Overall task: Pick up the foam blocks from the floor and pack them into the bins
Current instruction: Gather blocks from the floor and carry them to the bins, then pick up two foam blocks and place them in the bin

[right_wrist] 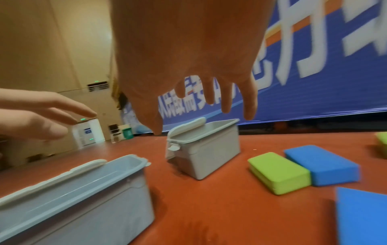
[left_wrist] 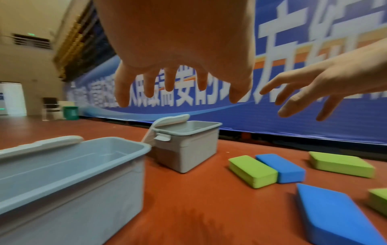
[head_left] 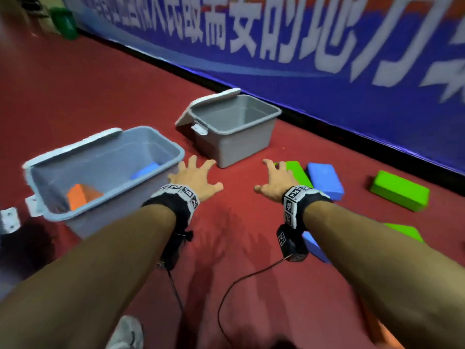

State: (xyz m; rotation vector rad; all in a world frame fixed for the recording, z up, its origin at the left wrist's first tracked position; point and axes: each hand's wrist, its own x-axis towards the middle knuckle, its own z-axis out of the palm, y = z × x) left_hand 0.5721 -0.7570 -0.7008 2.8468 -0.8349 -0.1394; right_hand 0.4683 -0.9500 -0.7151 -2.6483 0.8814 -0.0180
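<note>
both hands, left hand (head_left: 195, 178) and right hand (head_left: 274, 181), spread wide and empty. blue bin (head_left: 161, 144) holds an orange and a blue block; grey bin (head_left: 274, 113) looks empty. five foam blocks (head_left: 325, 180) remain on the floor.

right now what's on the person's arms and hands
Both forearms are bare, no sleeves or gloves. The left hand and right hand each have a black wrist strap with black-and-white square markers, a small black camera box underneath, and a thin black cable.

Red floor (head_left: 100, 96) holds two open grey bins (head_left: 236, 127) centre-left and green (head_left: 400, 191) and blue foam blocks (head_left: 325, 180) lower right.
</note>
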